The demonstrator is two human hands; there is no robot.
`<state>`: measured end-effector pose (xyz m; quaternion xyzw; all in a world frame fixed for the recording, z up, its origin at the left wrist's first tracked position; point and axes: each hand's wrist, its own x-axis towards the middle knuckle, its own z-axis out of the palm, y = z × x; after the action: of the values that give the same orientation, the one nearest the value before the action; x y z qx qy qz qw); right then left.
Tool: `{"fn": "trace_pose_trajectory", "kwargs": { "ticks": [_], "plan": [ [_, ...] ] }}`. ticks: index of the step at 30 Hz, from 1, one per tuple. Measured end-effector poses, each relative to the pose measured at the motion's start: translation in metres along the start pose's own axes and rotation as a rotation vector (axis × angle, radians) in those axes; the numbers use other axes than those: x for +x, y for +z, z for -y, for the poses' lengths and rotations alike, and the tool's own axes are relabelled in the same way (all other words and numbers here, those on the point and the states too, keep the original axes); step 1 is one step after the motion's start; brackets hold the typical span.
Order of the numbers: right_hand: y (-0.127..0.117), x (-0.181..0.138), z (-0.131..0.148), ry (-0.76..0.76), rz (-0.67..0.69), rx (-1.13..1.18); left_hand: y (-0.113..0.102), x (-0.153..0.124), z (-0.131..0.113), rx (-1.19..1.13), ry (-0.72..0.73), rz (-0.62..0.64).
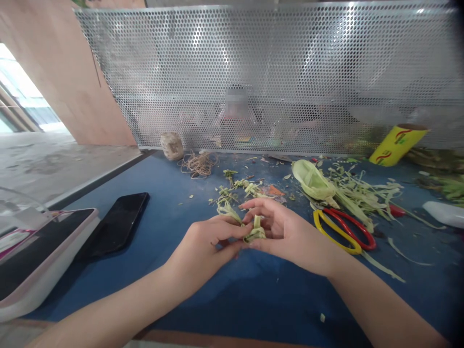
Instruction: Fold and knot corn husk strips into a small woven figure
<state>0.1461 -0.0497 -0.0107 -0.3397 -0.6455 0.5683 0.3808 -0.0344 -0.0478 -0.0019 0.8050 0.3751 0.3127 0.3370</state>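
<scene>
Over the middle of the blue table, my left hand and my right hand meet around a small pale green folded husk piece. Both hands pinch it between thumb and fingers, and its lower part is partly hidden by them. Pale green strands stick out beyond my left fingers; I cannot tell whether they join the folded piece. Just past my fingertips lie small knotted husk bits. Scissors with yellow and red handles rest to the right of my right hand, beside a larger green husk.
Shredded husk strips spread across the right side. A yellow roll leans by the perforated metal screen. Left of my hands are a black phone and a white-edged case. Twine lies near a pale block.
</scene>
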Motion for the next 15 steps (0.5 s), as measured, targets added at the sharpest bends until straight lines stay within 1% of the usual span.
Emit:
{"fn": "trace_pose_trajectory", "kwargs": {
  "ticks": [3,7,9,12,15],
  "plan": [
    [-0.0013,-0.0009,0.0031,-0.009,0.01,-0.018,0.0001,0.0,0.0,-0.033,-0.039,-0.015],
    [-0.0018,0.0004,0.0052,-0.01,-0.02,-0.038,-0.0002,0.0,0.0002,-0.023,-0.056,-0.001],
    [-0.0014,0.0012,0.0048,-0.018,-0.034,-0.053,-0.0002,-0.0001,0.0005,-0.008,-0.057,-0.017],
    [0.0005,0.0018,0.0023,-0.044,-0.052,-0.076,0.0003,-0.0002,0.0014,0.0,-0.041,-0.024],
    [0.003,0.0022,-0.0014,-0.058,-0.083,-0.107,0.0015,0.0001,0.003,0.034,0.018,-0.03]
  ]
}}
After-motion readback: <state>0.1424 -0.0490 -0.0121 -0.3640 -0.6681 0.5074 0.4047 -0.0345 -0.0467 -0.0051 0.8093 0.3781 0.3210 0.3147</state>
